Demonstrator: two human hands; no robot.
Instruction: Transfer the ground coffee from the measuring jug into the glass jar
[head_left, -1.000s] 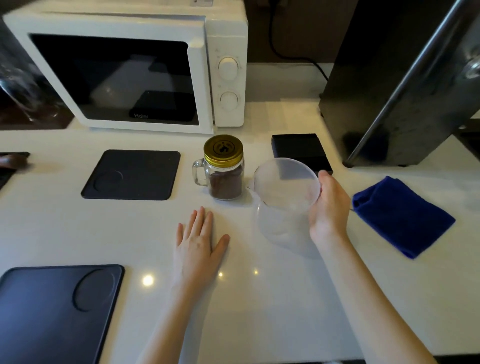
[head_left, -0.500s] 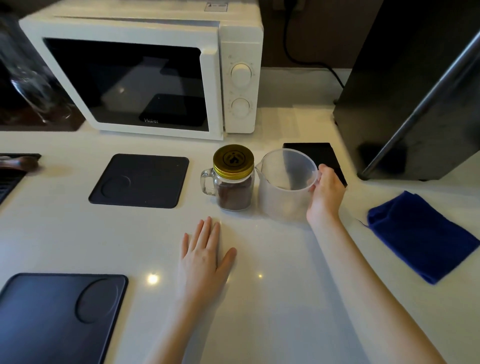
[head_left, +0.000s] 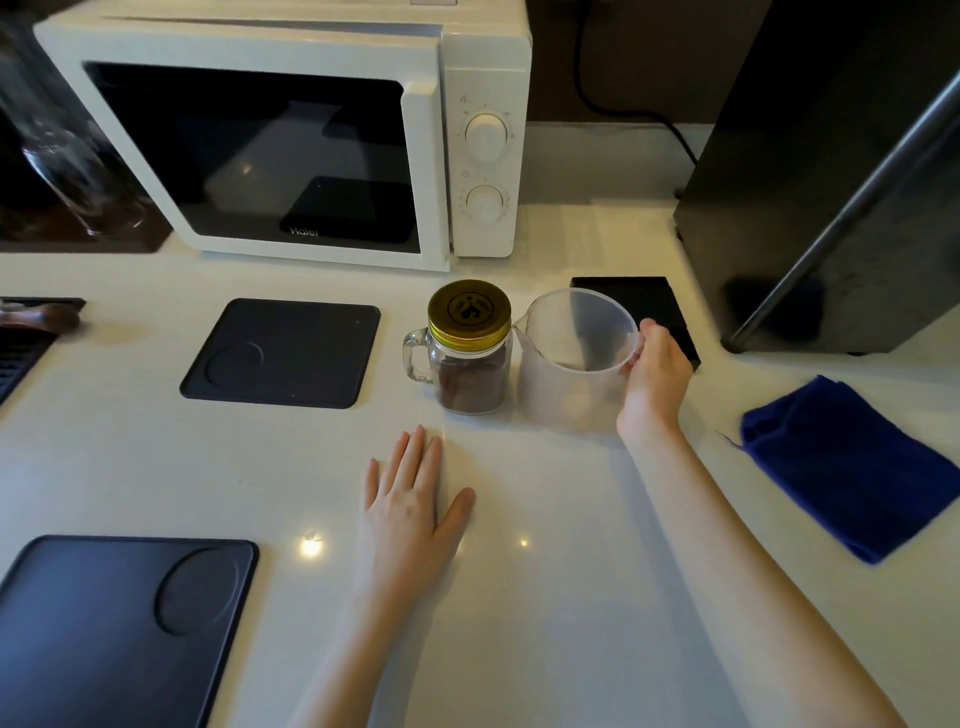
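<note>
A glass jar (head_left: 470, 371) with a handle and a gold screw lid stands upright on the white counter, brown ground coffee filling its lower half. Just to its right stands the clear plastic measuring jug (head_left: 569, 364), upright on the counter with nothing visible inside, its spout almost touching the jar. My right hand (head_left: 654, 379) grips the jug's right side at the rim. My left hand (head_left: 410, 512) lies flat on the counter in front of the jar, fingers spread, holding nothing.
A white microwave (head_left: 291, 130) stands behind the jar. A black square mat (head_left: 283, 353) lies to the left, a black tray (head_left: 119, 629) near left, a small black block (head_left: 639, 306) behind the jug, a blue cloth (head_left: 852, 467) right, a dark appliance (head_left: 831, 171) far right.
My right hand moved the jug from a raised, tilted position nearer me down onto the counter beside the jar. The left hand stayed flat.
</note>
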